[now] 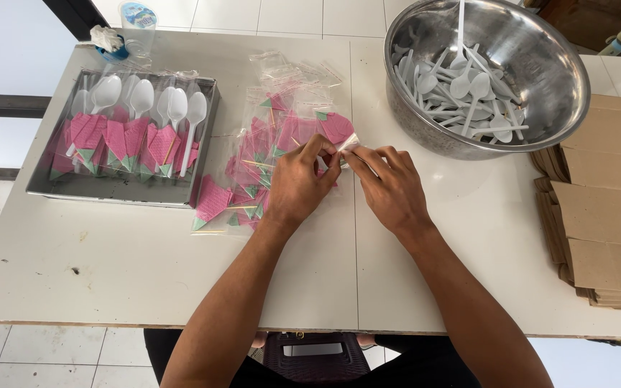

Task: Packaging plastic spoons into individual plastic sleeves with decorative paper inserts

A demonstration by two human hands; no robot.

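- White tiles run under a pale table [145, 266] that fills most of the view, with a seam down its middle.
- Over that seam, the left hand [297, 183] and the right hand [391, 188] meet, fingertips close together.
- Both hands pinch the same small clear plastic sleeve [348, 146], thumbs and forefingers closed on its edge; the other fingers curl loosely. Whether the sleeve's mouth is parted I cannot tell.
- That sleeve sits just above the table, at the right edge of a loose pile of clear sleeves with folded pink napkins [267, 154], which spreads beneath and behind the left hand.
- One pink packet [213, 201] lies at the near left edge of the pile, a green tip showing at its corner.
- Left of the pile is a shallow metal tray [109, 192] with a row of finished packets [134, 118]: each a white plastic spoon with a pink napkin inside a clear sleeve, leaning side by side.
- Behind the tray, at the far edge, stand a sealed plastic water cup [138, 25] and a crumpled tissue on a blue holder [109, 42].
- On the far right, well apart from the hands, a large steel bowl [548, 79] holds a heap of loose white plastic spoons [461, 86].
- Stacked flat brown paper bags [605, 208] lie at the right edge, just beside the bowl.
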